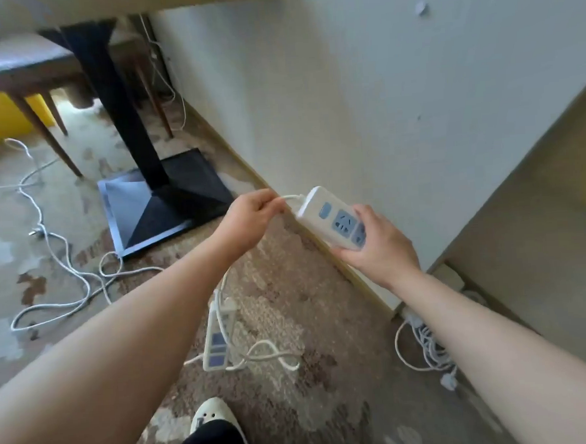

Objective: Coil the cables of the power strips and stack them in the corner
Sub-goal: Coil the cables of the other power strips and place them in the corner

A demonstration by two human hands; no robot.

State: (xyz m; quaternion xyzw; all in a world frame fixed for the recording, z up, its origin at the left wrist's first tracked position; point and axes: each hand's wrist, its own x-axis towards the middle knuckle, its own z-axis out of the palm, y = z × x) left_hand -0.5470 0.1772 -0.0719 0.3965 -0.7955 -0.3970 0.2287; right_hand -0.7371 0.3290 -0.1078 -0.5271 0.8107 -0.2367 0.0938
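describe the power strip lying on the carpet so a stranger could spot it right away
Start at the black table base and come toward the shoe. The floor power strip lies there on the carpet, untouched, while its twin is held up.

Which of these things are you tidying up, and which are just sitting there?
Part of the job:
held power strip, in the right hand
its cable, pinched by the left hand
power strip on the carpet
loose white cable
bundled cable by the corner

Just sitting there:
black table base
chair
shoe
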